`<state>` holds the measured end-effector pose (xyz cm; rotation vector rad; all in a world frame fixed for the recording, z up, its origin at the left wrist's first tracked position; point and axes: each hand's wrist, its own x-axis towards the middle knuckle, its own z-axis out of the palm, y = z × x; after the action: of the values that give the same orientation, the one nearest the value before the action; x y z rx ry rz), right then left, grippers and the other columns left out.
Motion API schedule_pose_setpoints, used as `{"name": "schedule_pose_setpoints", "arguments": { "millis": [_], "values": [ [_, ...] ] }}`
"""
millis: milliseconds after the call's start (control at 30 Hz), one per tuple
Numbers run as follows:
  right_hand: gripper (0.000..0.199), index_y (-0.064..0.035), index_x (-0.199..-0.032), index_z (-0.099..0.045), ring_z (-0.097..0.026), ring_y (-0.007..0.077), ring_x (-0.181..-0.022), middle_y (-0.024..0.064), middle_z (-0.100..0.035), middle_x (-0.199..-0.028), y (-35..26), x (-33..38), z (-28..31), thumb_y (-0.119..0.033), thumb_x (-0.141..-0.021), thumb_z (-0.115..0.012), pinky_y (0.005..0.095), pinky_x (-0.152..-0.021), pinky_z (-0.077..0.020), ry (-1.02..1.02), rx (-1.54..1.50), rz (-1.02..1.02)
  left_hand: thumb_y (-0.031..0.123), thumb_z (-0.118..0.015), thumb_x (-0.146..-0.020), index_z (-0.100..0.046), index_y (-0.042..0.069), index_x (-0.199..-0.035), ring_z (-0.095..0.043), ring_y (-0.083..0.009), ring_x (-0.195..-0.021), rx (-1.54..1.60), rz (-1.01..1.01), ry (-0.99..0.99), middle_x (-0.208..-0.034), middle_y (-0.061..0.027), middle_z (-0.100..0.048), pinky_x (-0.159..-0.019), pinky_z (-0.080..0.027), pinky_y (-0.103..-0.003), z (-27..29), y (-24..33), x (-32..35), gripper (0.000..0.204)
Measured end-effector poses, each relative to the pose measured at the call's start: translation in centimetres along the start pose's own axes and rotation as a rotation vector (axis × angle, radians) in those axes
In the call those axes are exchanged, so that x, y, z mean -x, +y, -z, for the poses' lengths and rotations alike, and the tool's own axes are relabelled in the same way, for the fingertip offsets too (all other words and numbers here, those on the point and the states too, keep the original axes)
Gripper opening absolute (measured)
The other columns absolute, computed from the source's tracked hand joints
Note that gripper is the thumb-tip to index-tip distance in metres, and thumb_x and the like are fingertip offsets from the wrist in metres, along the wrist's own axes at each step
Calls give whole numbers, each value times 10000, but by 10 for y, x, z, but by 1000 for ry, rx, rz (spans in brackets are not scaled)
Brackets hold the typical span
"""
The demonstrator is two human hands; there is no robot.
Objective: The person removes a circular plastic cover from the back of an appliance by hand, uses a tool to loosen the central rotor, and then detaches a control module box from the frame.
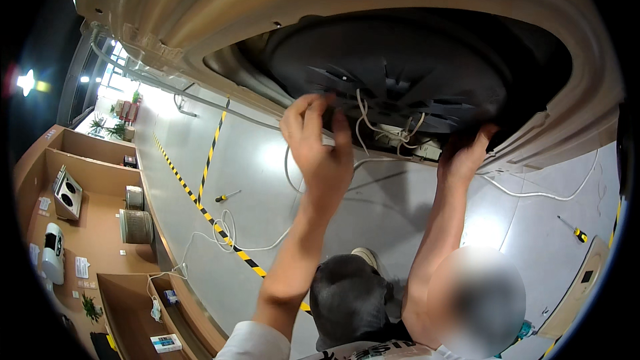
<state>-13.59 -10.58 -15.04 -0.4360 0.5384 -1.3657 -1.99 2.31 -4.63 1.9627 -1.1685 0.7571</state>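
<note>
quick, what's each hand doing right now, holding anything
left hand: fingers curled over the edge of the dark round fan panel, gripping it
right hand: closed on the same panel's lower edge beside the white wires

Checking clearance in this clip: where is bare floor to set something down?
Bare grey floor lies between the yellow-black striped tape and the coiled white cable, and right of it towards the yellow-handled screwdriver. Crowded around both hands at the black fan's wiring.
</note>
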Motion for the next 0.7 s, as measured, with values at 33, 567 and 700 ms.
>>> {"name": "schedule_pose_setpoints", "arguments": {
  "millis": [33,567,700],
  "values": [
    [746,-9,-1415,-363,-358,238,-1343,89,-393,-1459,0,1,-1,-571,-935,-468,370,-1134,-246,5,-2,-6,-9,-686,-757,-621,7,-999,-522,-305,-1021,-49,-54,-17,-1073,-121,-570,-884,-412,-369,0,-3,-2,251],
    [654,-36,-1364,-426,-401,200,-1293,58,-450,-1402,2,5,5,-505,-926,-550,342,-1099,-281,29,-18,7,237,-598,-926,-448,-49,-1221,-447,-279,-1093,129,-58,165,-1204,-173,-438,-955,-363,-367,12,-12,-51,437],
    [667,-38,-1378,-414,-392,201,-1304,61,-438,-1417,2,4,7,-508,-924,-550,349,-1110,-271,-6,-27,13,325,-577,-937,-394,-79,-1287,-397,-330,-1113,176,46,33,-1226,-231,-385,-998,-309,-404,20,-5,-76,565]
  ]
}}
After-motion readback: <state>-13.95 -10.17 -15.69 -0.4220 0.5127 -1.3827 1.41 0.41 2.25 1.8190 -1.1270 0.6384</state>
